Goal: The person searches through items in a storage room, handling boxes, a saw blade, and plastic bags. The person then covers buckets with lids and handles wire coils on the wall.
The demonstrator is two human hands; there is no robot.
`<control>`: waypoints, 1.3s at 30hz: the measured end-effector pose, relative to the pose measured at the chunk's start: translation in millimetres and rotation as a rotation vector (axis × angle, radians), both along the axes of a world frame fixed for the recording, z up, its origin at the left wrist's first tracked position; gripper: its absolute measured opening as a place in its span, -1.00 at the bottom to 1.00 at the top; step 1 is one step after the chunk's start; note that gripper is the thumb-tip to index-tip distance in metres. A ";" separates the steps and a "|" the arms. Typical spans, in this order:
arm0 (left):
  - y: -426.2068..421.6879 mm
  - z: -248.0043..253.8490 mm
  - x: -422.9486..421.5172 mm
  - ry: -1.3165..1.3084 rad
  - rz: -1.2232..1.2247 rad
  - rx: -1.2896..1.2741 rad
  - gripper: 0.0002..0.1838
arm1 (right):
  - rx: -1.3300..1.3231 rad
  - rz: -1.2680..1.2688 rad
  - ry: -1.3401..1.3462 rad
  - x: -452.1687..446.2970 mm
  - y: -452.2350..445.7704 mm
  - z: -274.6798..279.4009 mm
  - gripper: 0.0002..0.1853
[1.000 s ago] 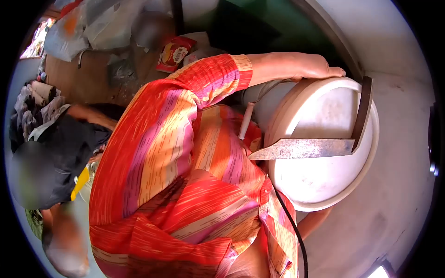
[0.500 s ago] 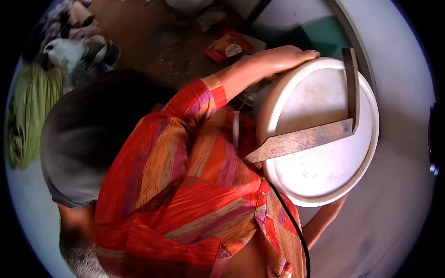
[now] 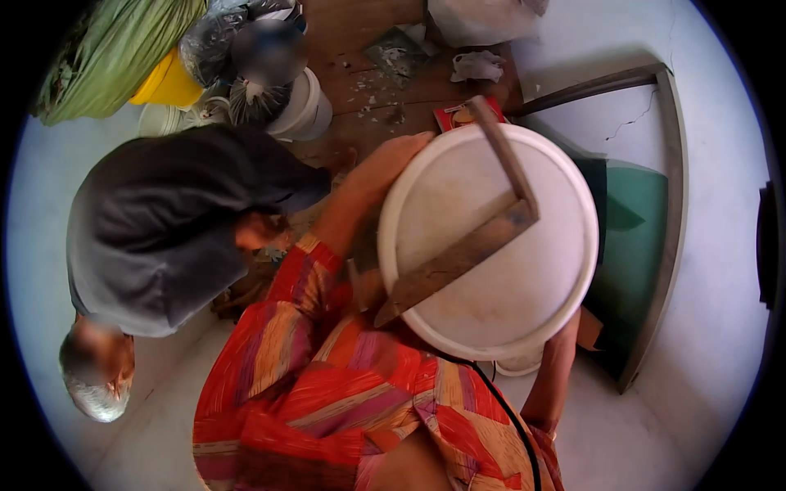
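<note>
A round white lidded bucket is held up in front of my torso, its lid facing the camera. Across the lid lies an L-shaped flat blade tool, one arm reaching past the left rim and the other past the top. My left hand grips the bucket's upper left side, fingers together and partly hidden by the rim. Around the lower right side reaches my right hand, its fingers hidden behind the bucket.
Another person in a dark shirt bends down at the left. Behind are a white bucket, a yellow container, a green cloth and a red packet. A wooden frame stands at the right. A black cable crosses my clothing.
The view has swung to the right. The bucket, with the blade tool on it, now appears further left and faces the camera more squarely, and my left hand still holds its side.
</note>
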State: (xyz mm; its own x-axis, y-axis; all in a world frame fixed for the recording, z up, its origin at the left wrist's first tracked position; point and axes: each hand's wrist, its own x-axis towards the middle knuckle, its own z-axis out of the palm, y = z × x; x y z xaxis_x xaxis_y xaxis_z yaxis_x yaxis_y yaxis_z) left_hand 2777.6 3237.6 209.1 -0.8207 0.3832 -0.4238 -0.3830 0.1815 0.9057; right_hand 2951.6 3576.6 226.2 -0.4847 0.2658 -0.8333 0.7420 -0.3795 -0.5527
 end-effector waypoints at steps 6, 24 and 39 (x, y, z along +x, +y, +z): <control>-38.8 -34.5 3.3 -0.598 0.463 0.065 -0.61 | -0.199 0.048 0.049 -20.2 -29.7 -74.4 -0.52; -102.4 -236.4 -30.8 -0.639 0.620 -0.006 -0.55 | -0.449 -0.193 -0.137 -100.2 -103.5 -305.3 -0.56; -117.5 -501.9 -99.6 -0.644 0.535 -0.091 -0.54 | -0.261 -0.185 -0.130 -162.3 -87.5 -521.3 -0.60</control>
State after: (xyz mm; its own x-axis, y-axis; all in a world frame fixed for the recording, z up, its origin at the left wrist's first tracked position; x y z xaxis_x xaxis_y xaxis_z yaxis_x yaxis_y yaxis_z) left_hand 2678.1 3120.1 -292.8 -0.4693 -0.0470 -0.8818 -0.8751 -0.1091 0.4715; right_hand 2789.3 3489.1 -295.1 -0.3330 0.1089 -0.9366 0.7051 -0.6307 -0.3241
